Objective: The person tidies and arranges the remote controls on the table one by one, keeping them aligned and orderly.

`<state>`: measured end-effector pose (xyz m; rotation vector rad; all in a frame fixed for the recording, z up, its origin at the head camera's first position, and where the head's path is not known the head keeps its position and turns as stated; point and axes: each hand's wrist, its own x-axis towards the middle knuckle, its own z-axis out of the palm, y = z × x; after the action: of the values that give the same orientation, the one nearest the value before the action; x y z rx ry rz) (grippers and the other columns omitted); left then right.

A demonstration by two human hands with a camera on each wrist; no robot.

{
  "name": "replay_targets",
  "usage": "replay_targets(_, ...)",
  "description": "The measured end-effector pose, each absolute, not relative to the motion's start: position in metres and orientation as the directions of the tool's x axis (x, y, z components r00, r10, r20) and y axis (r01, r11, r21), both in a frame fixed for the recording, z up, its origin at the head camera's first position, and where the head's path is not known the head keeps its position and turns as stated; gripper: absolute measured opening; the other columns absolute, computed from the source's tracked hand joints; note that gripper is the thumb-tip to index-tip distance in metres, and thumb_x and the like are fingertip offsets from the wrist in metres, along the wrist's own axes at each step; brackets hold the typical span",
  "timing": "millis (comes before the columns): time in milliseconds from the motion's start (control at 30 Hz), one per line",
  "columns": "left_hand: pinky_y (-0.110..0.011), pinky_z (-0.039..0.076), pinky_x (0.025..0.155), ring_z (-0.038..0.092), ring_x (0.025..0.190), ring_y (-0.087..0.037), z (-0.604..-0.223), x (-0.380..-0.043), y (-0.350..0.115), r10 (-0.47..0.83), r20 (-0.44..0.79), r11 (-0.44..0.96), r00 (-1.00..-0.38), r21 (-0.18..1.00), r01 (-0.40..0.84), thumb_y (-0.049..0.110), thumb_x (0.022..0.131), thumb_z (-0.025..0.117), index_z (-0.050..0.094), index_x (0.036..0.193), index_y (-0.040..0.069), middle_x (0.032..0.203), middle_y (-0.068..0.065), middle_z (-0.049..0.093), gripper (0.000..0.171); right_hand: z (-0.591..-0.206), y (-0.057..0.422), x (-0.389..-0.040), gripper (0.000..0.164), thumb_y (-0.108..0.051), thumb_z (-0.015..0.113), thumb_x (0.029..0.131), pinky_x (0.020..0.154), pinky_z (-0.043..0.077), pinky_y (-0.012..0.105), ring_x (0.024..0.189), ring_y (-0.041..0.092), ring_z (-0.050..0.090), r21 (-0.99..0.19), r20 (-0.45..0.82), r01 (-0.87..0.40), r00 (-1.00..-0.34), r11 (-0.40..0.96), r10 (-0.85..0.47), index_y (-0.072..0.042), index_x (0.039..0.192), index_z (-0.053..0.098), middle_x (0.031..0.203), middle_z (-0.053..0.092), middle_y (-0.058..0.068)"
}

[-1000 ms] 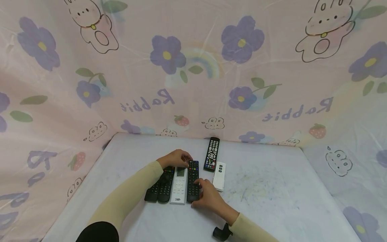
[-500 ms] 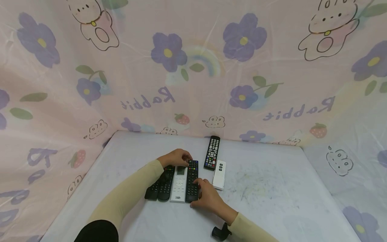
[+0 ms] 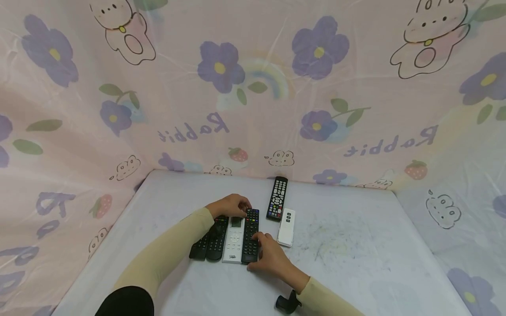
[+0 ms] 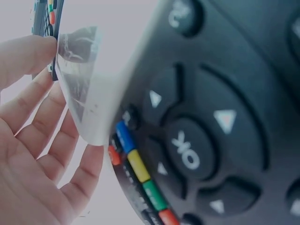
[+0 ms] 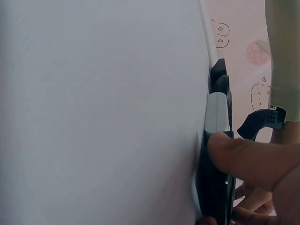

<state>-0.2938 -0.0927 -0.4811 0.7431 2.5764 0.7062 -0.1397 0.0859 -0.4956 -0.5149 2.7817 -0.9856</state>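
Observation:
Four remote controls is avoided here as several remotes lie side by side on the white table. At the row's right end, a black remote control (image 3: 251, 239) with coloured buttons lies against a white remote control (image 3: 233, 243) with a small screen. My right hand (image 3: 273, 260) grips its near end, the thumb (image 5: 243, 154) pressed on that end in the right wrist view. At its far end, my left hand (image 3: 231, 205) pinches the corner between thumb and index finger; the other fingers spread below in the left wrist view. Further left lie two black remotes, a rounded one (image 3: 215, 248) and a squarer one (image 3: 198, 251), partly hidden by the left arm.
Behind and right of the row lie a black remote with white buttons (image 3: 277, 198) and a small white remote (image 3: 286, 227). A black wrist device (image 3: 287, 303) sits at the right cuff. A patterned curtain (image 3: 261, 109) rises behind the table.
The right-end black remote has slid slightly left, closing the narrow gap to the white remote. My right hand has shifted left with it; my left hand stays nearly still.

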Motion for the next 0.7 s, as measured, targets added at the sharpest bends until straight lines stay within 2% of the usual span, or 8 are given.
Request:
replay_targets(200,-0.027,0.045,0.076,0.054,0.084,-0.008,-0.478,-0.290,-0.091,0.572,-0.209,0.746,-0.793,0.535,0.397,0.022,0.077,0.064,0.060,0.104,0.021,0.091,0.008,0.059,0.027,-0.490,0.089,-0.138,0.074,-0.036,0.080,0.054,0.054,0.038,0.020,0.067,0.007,0.047,-0.586,-0.025,-0.280,-0.931,0.760,-0.363,-0.015,0.117,0.046,0.095,0.052,0.004)
replay_targets(433,-0.030,0.044,0.083,0.053,0.096,-0.011,-0.476,-0.288,-0.085,0.560,-0.183,0.748,-0.808,0.530,0.399,0.029,0.080,0.060,0.059,0.109,0.021,0.105,0.006,0.058,0.030,-0.483,0.098,-0.132,0.057,-0.034,0.073,0.063,0.056,0.039,0.022,0.073,0.009,0.051,-0.546,0.031,-0.279,-0.949,0.790,-0.314,-0.019,0.113,0.050,0.097,0.056,0.001)
replay_targets(700,-0.032,0.044,0.082,0.053,0.097,-0.013,-0.472,-0.284,-0.071,0.538,-0.135,0.750,-0.832,0.528,0.399,0.038,0.076,0.064,0.059,0.108,0.020,0.105,0.004,0.057,0.037,-0.475,0.119,-0.138,0.044,-0.031,0.071,0.070,0.061,0.042,0.025,0.076,0.013,0.054,-0.583,0.118,-0.287,-0.955,0.760,-0.271,-0.019,0.109,0.053,0.097,0.058,0.002)
